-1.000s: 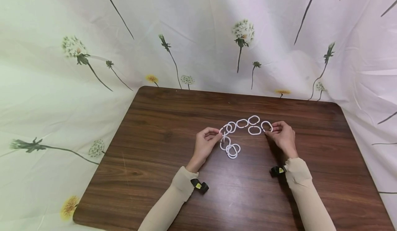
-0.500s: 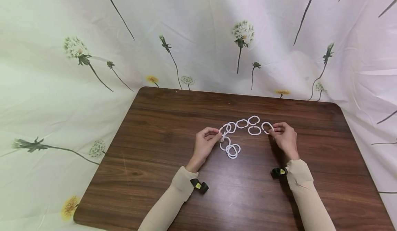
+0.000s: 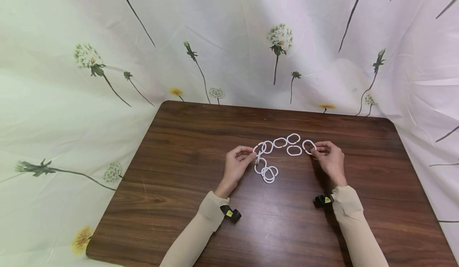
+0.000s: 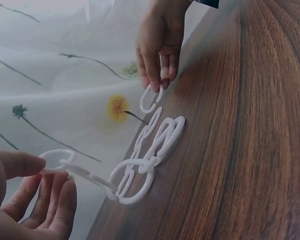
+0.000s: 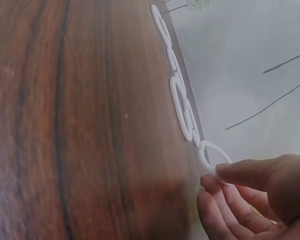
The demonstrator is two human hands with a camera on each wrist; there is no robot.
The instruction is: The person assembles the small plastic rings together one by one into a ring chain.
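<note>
While left hand (image 3: pixel 237 167) and right hand (image 3: pixel 330 162) pinch rings (image 3: pixel 307 141), tabletop (image 3: pixel 179 171) spreads — wide — toward both side edges (image 3: pixel 127 175).

white rings (image 4: pixel 132 201), dark-brown wood-grained table (image 3: pixel 179 171), pale flower-patterned cloth (image 3: pixel 229 48), beige sleeves (image 3: pixel 191 235)

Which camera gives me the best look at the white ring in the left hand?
Left wrist: the white ring appears largest there, pinched by the left hand. The head view shows it whole-chain-wide but much smaller; I can't identify it in the right wrist view.
</note>
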